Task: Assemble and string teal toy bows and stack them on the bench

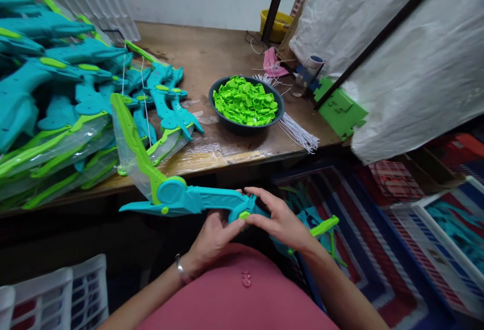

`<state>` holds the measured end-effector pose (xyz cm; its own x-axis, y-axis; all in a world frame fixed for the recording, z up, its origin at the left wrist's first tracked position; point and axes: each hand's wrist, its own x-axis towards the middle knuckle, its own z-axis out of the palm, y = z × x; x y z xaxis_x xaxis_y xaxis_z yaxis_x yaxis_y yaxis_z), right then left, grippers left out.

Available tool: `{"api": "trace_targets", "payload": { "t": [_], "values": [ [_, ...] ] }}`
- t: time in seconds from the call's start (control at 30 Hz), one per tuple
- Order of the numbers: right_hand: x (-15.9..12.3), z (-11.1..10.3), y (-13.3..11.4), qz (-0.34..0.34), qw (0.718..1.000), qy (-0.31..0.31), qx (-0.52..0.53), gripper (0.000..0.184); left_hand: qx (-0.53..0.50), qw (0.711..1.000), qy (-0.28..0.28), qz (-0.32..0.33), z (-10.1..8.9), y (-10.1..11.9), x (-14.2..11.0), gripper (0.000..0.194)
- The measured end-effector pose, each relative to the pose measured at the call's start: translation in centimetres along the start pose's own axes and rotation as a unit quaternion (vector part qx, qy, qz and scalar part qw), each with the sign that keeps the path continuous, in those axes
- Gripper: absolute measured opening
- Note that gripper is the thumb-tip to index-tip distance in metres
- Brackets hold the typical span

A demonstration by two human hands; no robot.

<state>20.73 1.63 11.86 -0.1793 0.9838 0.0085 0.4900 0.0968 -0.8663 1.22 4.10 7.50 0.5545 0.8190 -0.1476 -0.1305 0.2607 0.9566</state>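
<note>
In front of my body I hold a teal plastic toy (196,198) with a lime-green arm and clear film rising from its left end. My left hand (214,237) is closed around its underside near the middle, thumb beside a small lime-green cap (244,215). My right hand (278,216) grips the toy's right end, with its thumb at that cap and a finger over the top. The palms hide part of the toy. Beyond my hands, on the table, a dark bowl (245,128) holds many small lime-green plastic pieces (244,101).
Similar teal and green toys (56,88) are heaped on the left of the wooden table (204,48). White ties (298,133) lie right of the bowl, near a green foam block (340,108). Crates (434,249) with teal parts stand at lower right; white baskets (56,294) at lower left.
</note>
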Motion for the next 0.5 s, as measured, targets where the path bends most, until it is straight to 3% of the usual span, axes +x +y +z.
{"api": "trace_targets", "payload": {
  "t": [0.23, 0.37, 0.5],
  "values": [
    [-0.5, 2.4, 1.1, 0.088, 0.993, 0.018, 0.075, 0.036, 0.096, 0.994, -0.011, -0.047, -1.3, 0.0, -0.9, 0.04],
    [-0.8, 3.6, 2.1, 0.131, 0.985, 0.021, 0.109, 0.033, 0.152, 0.988, -0.009, -0.031, -1.2, -1.4, -1.2, 0.033],
    [-0.7, 4.7, 3.3, 0.149, 0.982, 0.031, 0.115, 0.03, 0.217, 0.973, 0.078, -0.019, -0.7, -4.5, -1.5, 0.03]
  ]
}}
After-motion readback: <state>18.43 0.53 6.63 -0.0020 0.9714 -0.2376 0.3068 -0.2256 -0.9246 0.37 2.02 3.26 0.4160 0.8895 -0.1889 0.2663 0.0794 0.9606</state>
